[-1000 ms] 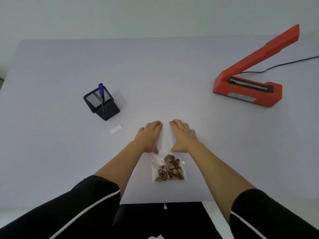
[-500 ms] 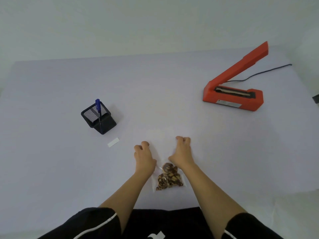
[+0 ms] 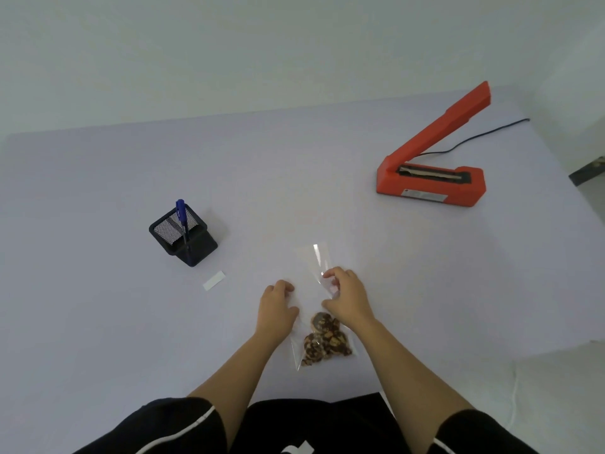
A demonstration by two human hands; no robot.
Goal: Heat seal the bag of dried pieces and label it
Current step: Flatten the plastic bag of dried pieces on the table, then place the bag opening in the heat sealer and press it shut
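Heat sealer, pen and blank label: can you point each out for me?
Heat sealer [image 3: 465, 193]: head view, front face of its red base.
Pen [image 3: 180, 209]: head view, its blue cap.
Label [image 3: 214, 280]: head view, middle of the white strip.

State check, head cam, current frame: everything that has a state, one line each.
bag: unsealed, lying on the table, far end curling up, held by both hands.
dried pieces: settled in the bag's near end.
heat sealer: arm raised, nothing on the bar.
label: loose, flat on the table, not on the bag.
pen: upright in the holder.
left hand: grips the bag's left edge.
right hand: pinches the bag's right edge.
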